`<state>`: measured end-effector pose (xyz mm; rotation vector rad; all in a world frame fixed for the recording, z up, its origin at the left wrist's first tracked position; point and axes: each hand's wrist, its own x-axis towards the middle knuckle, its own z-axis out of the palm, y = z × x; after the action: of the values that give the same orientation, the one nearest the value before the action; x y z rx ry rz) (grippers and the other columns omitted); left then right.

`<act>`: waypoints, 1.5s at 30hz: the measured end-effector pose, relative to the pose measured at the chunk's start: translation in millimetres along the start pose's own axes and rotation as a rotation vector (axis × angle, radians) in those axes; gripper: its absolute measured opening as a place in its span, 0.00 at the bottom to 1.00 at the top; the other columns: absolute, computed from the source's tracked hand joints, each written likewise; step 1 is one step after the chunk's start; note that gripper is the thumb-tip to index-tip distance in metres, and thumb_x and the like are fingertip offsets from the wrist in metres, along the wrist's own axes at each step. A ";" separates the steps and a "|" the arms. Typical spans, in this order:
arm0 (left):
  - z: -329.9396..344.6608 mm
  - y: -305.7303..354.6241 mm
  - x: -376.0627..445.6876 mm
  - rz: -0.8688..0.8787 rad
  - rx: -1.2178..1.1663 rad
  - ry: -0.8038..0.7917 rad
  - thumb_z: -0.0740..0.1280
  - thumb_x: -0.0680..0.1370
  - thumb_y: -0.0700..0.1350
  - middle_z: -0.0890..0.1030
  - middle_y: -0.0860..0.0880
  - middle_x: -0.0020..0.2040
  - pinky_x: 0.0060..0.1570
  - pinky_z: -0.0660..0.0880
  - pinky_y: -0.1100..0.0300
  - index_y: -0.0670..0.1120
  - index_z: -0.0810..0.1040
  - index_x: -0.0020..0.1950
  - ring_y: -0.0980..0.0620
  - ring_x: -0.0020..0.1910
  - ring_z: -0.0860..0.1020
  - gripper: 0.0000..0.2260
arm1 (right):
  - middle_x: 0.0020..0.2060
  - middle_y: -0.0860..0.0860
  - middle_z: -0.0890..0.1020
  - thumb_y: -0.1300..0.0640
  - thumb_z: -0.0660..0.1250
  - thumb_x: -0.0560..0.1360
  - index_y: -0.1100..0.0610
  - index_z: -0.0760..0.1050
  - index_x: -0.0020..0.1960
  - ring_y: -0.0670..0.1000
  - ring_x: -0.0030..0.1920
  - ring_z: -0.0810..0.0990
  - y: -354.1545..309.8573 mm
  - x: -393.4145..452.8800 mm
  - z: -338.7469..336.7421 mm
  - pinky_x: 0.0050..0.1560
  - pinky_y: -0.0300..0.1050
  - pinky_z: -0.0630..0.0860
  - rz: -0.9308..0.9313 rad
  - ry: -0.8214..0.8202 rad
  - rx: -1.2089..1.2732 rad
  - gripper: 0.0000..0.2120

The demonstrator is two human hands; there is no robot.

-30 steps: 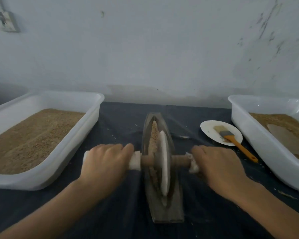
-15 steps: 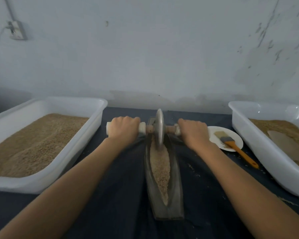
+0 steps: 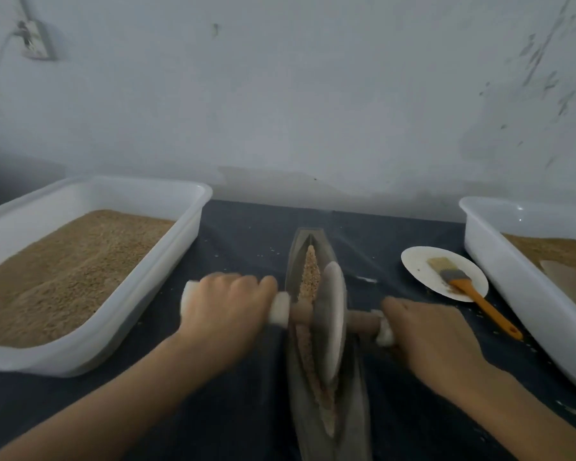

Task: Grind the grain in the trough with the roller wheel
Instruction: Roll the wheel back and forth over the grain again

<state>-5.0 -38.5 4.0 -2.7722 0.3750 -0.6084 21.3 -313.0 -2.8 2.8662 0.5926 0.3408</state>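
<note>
Dark cloth (image 3: 246, 234): trough (image 3: 353, 410) lengthwise near-far, roller wheel (image 3: 331, 324) axle crosswise, both hands.

Single head cam, wide-angle, looks fwd and down over both forearms; trough (image 3: 326, 344) close, centred; wall (image 3: 296, 94) fills upper half.

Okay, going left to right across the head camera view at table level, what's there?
Left tub of grain → left hand on the axle → roller wheel in the trough → right hand → paper plate with brush → right tub.
</note>
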 end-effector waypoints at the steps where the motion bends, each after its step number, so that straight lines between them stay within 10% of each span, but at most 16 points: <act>1: 14.9 -5.7 22.4 -0.040 0.009 -0.017 0.74 0.66 0.52 0.73 0.55 0.33 0.31 0.60 0.58 0.54 0.64 0.41 0.53 0.31 0.73 0.18 | 0.38 0.45 0.76 0.46 0.68 0.71 0.45 0.62 0.44 0.48 0.37 0.77 0.8 19.0 5.4 0.33 0.46 0.68 0.028 0.032 -0.026 0.13; 6: 61.3 -33.1 88.1 -0.217 -0.153 -0.010 0.65 0.75 0.53 0.79 0.51 0.40 0.34 0.64 0.56 0.53 0.66 0.41 0.49 0.33 0.71 0.09 | 0.36 0.52 0.80 0.57 0.73 0.68 0.56 0.73 0.43 0.55 0.33 0.78 -2.8 107.0 0.0 0.32 0.44 0.62 0.034 0.278 -0.131 0.09; 12: 32.6 -23.1 21.4 -0.103 -0.231 -0.132 0.68 0.74 0.56 0.73 0.56 0.35 0.31 0.65 0.59 0.59 0.60 0.43 0.56 0.31 0.70 0.15 | 0.38 0.48 0.78 0.54 0.74 0.67 0.51 0.70 0.45 0.50 0.34 0.75 -10.0 46.9 -7.2 0.35 0.44 0.69 -0.024 0.167 -0.040 0.13; 15: -10.4 -6.4 -32.4 0.070 -0.165 -0.024 0.78 0.58 0.55 0.64 0.57 0.28 0.27 0.48 0.63 0.59 0.58 0.42 0.58 0.24 0.61 0.29 | 0.33 0.45 0.75 0.49 0.77 0.62 0.46 0.66 0.41 0.48 0.31 0.75 -6.0 -10.8 -8.9 0.31 0.47 0.73 -0.055 0.064 0.000 0.19; 18: -24.5 -2.6 -58.4 0.098 -0.174 0.071 0.81 0.47 0.50 0.67 0.55 0.25 0.29 0.44 0.62 0.54 0.68 0.36 0.55 0.21 0.64 0.27 | 0.23 0.43 0.68 0.50 0.82 0.44 0.47 0.65 0.33 0.46 0.21 0.65 -5.7 -35.6 -20.1 0.22 0.38 0.56 -0.113 0.170 0.037 0.27; 24: 24.2 -13.2 18.8 -0.115 -0.045 -0.097 0.67 0.74 0.56 0.69 0.56 0.33 0.31 0.61 0.58 0.57 0.60 0.42 0.54 0.30 0.68 0.14 | 0.39 0.47 0.80 0.49 0.69 0.70 0.47 0.65 0.44 0.53 0.38 0.79 -2.7 44.0 8.3 0.33 0.46 0.68 0.018 0.105 -0.026 0.12; 31: 31.6 -25.9 96.8 -0.144 0.020 -0.029 0.64 0.75 0.51 0.80 0.50 0.45 0.37 0.65 0.55 0.52 0.74 0.48 0.47 0.41 0.79 0.05 | 0.44 0.52 0.82 0.47 0.65 0.74 0.53 0.70 0.49 0.59 0.43 0.80 7.7 104.4 28.8 0.36 0.48 0.64 0.118 0.189 0.072 0.10; 40: -17.1 -3.6 -51.7 0.068 -0.175 0.054 0.81 0.48 0.53 0.67 0.58 0.25 0.29 0.43 0.66 0.57 0.64 0.36 0.58 0.25 0.57 0.29 | 0.25 0.46 0.70 0.56 0.81 0.47 0.50 0.68 0.33 0.48 0.22 0.67 -5.7 -41.9 -8.9 0.26 0.40 0.56 -0.123 0.334 0.059 0.24; 45: 16.4 -5.8 2.1 -0.046 -0.051 -0.023 0.73 0.66 0.55 0.73 0.54 0.31 0.27 0.59 0.61 0.55 0.66 0.40 0.53 0.27 0.73 0.16 | 0.27 0.48 0.75 0.56 0.82 0.53 0.53 0.70 0.35 0.51 0.23 0.72 -2.2 11.1 10.7 0.24 0.41 0.59 -0.076 0.293 -0.016 0.21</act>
<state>5.1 -30.2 -7.7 -2.8412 0.3277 -0.5849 33.2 -308.1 -11.4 2.7883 0.7409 0.7578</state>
